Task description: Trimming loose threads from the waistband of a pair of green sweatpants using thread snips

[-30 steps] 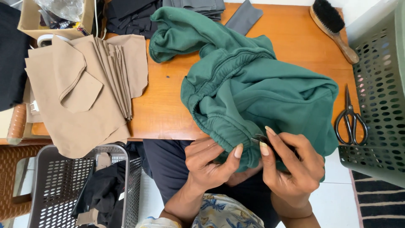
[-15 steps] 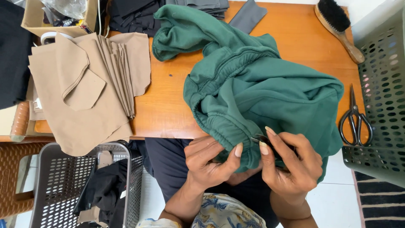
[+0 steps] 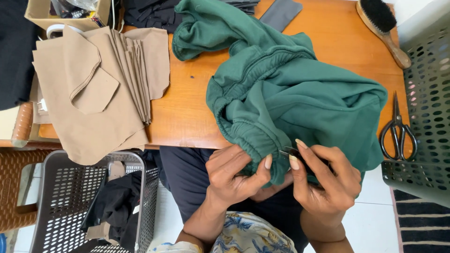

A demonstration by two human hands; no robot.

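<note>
On a wooden table (image 3: 197,117): green sweatpants (image 3: 300,98) bunched near the right edge, tan fabric pieces (image 3: 93,93) stacked left, black scissors (image 3: 397,133) far right. Left hand (image 3: 232,175) pinching the elastic hem taut; right hand (image 3: 326,180) gripping small thread snips (image 3: 289,152) against it.

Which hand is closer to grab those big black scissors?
Probably the right hand: the scissors lie on its side by the table edge. The left hand pinches the green garment farther away.
</note>
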